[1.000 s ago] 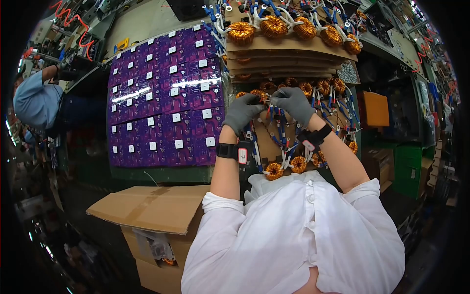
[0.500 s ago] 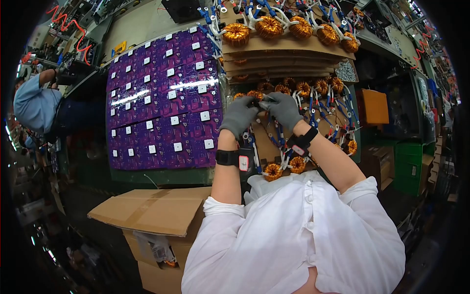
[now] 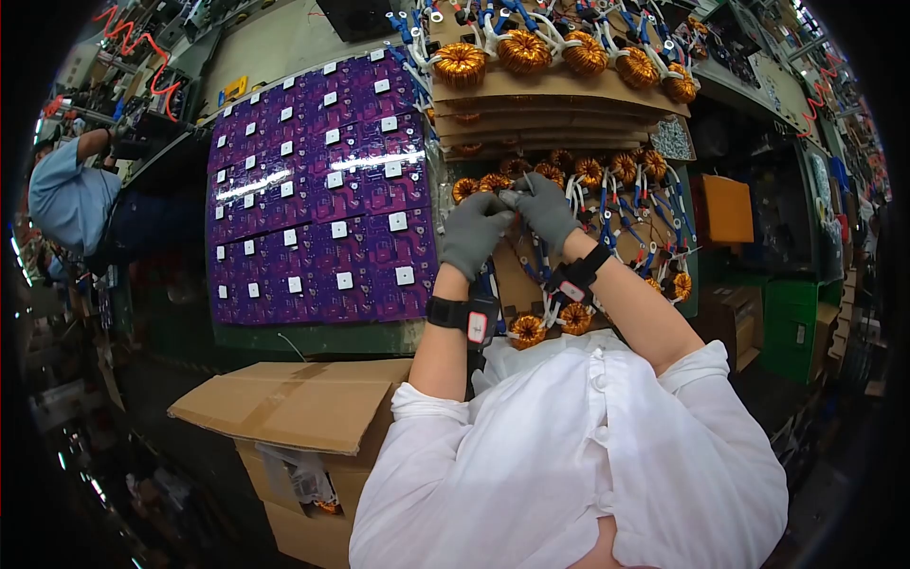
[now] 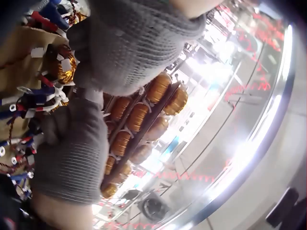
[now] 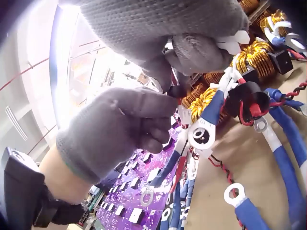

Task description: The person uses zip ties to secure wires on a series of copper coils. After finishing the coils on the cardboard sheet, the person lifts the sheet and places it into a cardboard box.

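Observation:
Grey-gloved hands meet over the far left of a cardboard sheet [image 5: 206,211] bearing copper coils and leads. In the head view the left hand [image 3: 477,232] is beside the right hand [image 3: 548,211], fingertips together. The left hand [image 5: 124,129] has its thumb and fingers curled, pinching a thin red wire [image 5: 179,101] by a small white tag [image 5: 184,115]. Above it, the right hand [image 5: 177,36] curls its fingers around a white strip [image 5: 234,43]; the strip's other end is hidden. A copper coil [image 5: 254,60] and a blue lead with a ring terminal [image 5: 204,132] are close by.
Left of the hands lies a block of purple circuit boards [image 3: 322,199] with white squares. Beyond the hands, stacked cardboard layers [image 3: 559,123] carry more copper coils [image 3: 524,52]. An open carton [image 3: 294,398] stands at the lower left. Another person [image 3: 71,194] is at the far left.
The left hand has shifted slightly right and turned, its fingers now closer to the right hand's. The right hand has moved a little left. Coils and boards stay in place.

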{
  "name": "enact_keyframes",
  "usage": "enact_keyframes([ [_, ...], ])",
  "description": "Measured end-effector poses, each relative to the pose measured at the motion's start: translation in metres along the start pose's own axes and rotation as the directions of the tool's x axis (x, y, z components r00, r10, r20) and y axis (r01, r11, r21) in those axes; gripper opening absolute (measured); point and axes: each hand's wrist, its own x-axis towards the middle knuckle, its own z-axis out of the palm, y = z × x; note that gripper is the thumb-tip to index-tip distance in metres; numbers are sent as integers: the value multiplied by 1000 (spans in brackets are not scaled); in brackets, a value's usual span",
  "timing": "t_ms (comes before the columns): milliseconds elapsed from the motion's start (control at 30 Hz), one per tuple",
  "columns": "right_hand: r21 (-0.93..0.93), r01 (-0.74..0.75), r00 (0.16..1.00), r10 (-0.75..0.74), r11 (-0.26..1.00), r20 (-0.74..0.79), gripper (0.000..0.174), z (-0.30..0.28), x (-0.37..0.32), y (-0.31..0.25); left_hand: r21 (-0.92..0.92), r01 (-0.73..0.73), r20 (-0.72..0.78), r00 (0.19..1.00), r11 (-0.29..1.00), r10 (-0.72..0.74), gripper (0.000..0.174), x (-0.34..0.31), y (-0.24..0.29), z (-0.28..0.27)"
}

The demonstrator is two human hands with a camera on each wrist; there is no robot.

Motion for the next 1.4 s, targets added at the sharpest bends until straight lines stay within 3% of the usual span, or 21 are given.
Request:
enact_keyframes([
  [67, 32, 4, 1000, -4, 999, 8, 30, 1, 6, 7, -405, -107, -16, 994, 908, 110, 22, -3, -6, 6],
  [200, 187, -37, 998, 28, 982, 48, 28, -3, 6, 10, -306, 39, 123, 992, 951, -1, 25, -2, 4, -6],
  [233, 186, -36, 998, 28, 982, 50, 28, -9, 4, 10, -503, 33, 114, 993, 864, 28, 24, 9, -19, 2],
  [300, 553, -287, 933, 98, 783, 345, 24, -23, 1, 12, -784, 37, 102, 992, 620, 70, 24, 13, -30, 4],
  [333, 552, -286, 934, 98, 783, 345, 24, -21, 0, 11, -784, 36, 101, 992, 619, 70, 24, 12, -30, 4],
  [400, 615, -211, 967, 70, 760, 245, 19, -16, -3, 11, -681, -121, 8, 985, 722, 172, 24, 12, -25, 3],
  [500, 555, -138, 989, 81, 821, 126, 18, -3, 8, 26, -598, -37, 68, 993, 800, 97, 24, 6, -14, -3],
  [633, 514, -124, 987, 55, 849, 149, 20, -5, 6, 20, -633, 21, 85, 996, 774, 42, 23, 8, -13, -4],
  [733, 522, -207, 972, 115, 827, 203, 20, -14, -3, 5, -626, 28, 81, 996, 779, 29, 18, 7, -8, -7],
  [900, 554, -287, 937, 109, 781, 332, 18, -23, 0, 8, -506, 20, 87, 996, 862, 27, 16, 8, -4, -12],
  [1033, 564, -290, 934, 101, 773, 343, 21, -20, 1, 8, -503, 1, 70, 997, 864, 40, 16, 7, -1, -13],
  [1100, 440, -178, 967, 74, 880, 243, 19, -16, 2, 9, -497, 56, 89, 996, 866, -13, 17, 4, 7, -16],
  [1300, 295, -74, 984, 23, 952, 175, 17, -17, -1, 0, -387, -1, 36, 999, 922, 17, 27, 12, -3, -4],
  [1400, 408, -50, 982, -29, 911, 185, 15, -17, 3, 7, -245, 92, 7, 996, 965, -93, 32, 6, 10, -5],
])
